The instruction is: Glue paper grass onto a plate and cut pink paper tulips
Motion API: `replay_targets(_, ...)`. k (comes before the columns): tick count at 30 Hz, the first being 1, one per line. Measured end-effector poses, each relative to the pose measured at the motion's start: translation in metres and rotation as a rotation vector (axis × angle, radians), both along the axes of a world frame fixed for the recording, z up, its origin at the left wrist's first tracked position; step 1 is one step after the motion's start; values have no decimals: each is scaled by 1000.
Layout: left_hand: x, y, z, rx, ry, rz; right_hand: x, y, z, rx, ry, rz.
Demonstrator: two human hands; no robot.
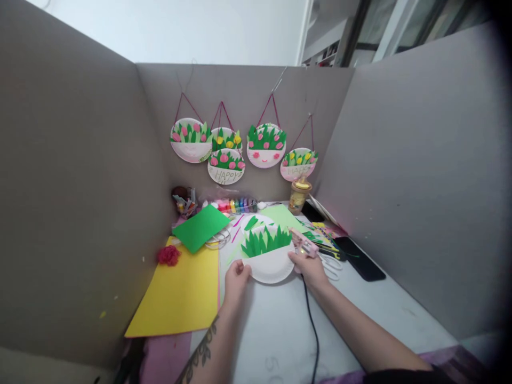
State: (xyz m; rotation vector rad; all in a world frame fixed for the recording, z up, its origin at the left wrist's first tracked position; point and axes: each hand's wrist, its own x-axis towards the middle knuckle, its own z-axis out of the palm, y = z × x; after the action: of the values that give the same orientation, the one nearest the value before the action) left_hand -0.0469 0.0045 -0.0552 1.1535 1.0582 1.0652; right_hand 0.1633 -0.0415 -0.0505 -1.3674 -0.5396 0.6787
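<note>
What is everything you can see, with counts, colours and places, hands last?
Held paper plate: one, white, cut straight, between the hands
Paper leaves: several, green, above its straight edge
Second plate: one, white, behind it
Hanging plates: five, white with flowers, back panel
Green sheet: one, left of centre
Pale green sheet: one, behind the plates
Yellow sheet: one, left
Crumpled flower: one, pinkish red, left
Container of tools: one, back left
Cup: one, brownish, back right
Dark slabs: two, right
Pink tool: one, black cord, at right hand
Small bits, right: too small to count
Table: one, whitish, below
Partitions: three, grey, around
Left hand: one, plate's left edge
Right hand: one, plate's right edge
</note>
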Motion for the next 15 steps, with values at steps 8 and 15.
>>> replay_targets(8, -4, 0, 5, -74, 171, -137, 13, 6, 2, -45, -46, 13)
replay_targets(15, -9, -2, 14, -170, 438, -342, 45, -7, -8, -311, -199, 69)
